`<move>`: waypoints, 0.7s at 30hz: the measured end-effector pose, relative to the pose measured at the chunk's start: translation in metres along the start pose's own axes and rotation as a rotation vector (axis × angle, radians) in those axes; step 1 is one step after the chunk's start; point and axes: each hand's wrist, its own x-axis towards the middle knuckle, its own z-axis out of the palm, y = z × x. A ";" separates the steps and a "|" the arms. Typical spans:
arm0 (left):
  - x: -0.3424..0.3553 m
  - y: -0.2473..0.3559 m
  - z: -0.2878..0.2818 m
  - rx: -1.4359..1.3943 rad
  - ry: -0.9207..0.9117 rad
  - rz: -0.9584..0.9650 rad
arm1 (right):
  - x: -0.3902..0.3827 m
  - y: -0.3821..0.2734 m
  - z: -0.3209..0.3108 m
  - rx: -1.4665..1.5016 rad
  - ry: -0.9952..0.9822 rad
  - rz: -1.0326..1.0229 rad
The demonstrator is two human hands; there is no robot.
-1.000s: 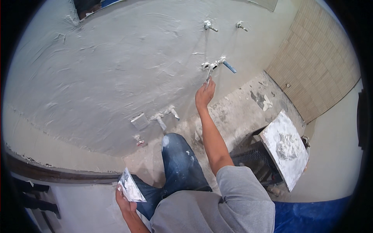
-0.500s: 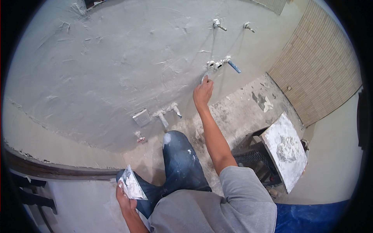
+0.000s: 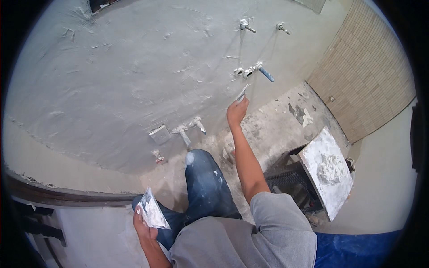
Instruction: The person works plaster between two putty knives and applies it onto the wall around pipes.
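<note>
My right hand (image 3: 237, 111) is closed on a small putty knife (image 3: 242, 94), its blade pointing up toward the grey plastered wall (image 3: 134, 85). Just above the tip, plaster-smeared pipe openings (image 3: 248, 73) and a blue pipe stub (image 3: 267, 74) come out of the wall. Whether the blade touches the wall, I cannot tell. Down by my left thigh, my left hand (image 3: 143, 227) grips a flat metal plate (image 3: 165, 224), pointed at its top corner. White putty (image 3: 153, 213) is spread over that plate. My left fingers are partly hidden beneath it.
A board (image 3: 338, 201) bearing a heap of putty (image 3: 331, 169) rests on a dark stand at my right. Low on the wall are a square box (image 3: 160, 134) and plastered pipe stubs (image 3: 184, 133). Putty scraps (image 3: 307, 117) lie on the floor. Blue sheeting (image 3: 353, 250) is behind right.
My right hand has shifted slightly right and down, and the putty knife has turned so its blade now points up and right. My left hand keeps its place with the plate.
</note>
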 end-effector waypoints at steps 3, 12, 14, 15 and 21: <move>-0.004 0.000 -0.005 0.033 0.072 0.019 | 0.020 0.007 0.008 -0.047 0.014 0.036; -0.007 0.001 -0.006 -0.015 0.081 0.012 | -0.025 -0.084 -0.002 -0.092 -0.162 -0.156; -0.005 -0.001 -0.002 0.041 0.121 0.033 | -0.047 -0.079 -0.019 -0.033 -0.232 -0.266; -0.004 -0.001 0.002 0.037 0.124 0.033 | -0.053 -0.070 -0.028 0.034 -0.262 -0.233; -0.002 -0.002 0.011 0.010 -0.023 0.011 | -0.006 0.038 -0.012 -0.048 -0.175 0.033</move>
